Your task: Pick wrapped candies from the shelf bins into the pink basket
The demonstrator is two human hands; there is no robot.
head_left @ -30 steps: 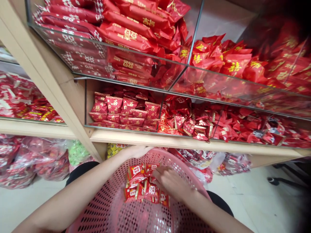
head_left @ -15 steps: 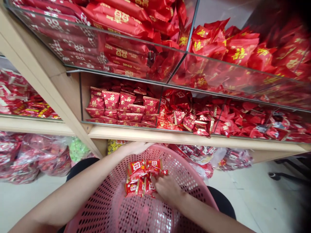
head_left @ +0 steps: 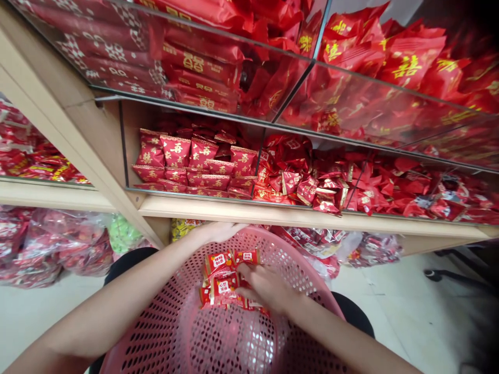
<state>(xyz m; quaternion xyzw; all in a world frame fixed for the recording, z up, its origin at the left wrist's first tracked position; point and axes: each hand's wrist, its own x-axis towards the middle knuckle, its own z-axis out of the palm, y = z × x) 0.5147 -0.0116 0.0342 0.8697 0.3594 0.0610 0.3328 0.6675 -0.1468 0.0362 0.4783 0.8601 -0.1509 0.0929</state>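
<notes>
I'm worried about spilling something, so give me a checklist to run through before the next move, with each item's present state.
1. Left hand at the far rim of the round pink perforated plastic basket: ok.
2. Right hand inside the basket, at the small shiny red-and-gold printed packets: ok.
3. Visible packets inside the basket, none hanging over its rim: ok.
4. Packets lying flat, without overlap: not ok; they overlap in a loose pile.
5. Right hand's grip on a packet: cannot tell; the hand hides it.
6. Basket clear of the pale wooden shelf edge: cannot tell; they overlap in this view.
</notes>
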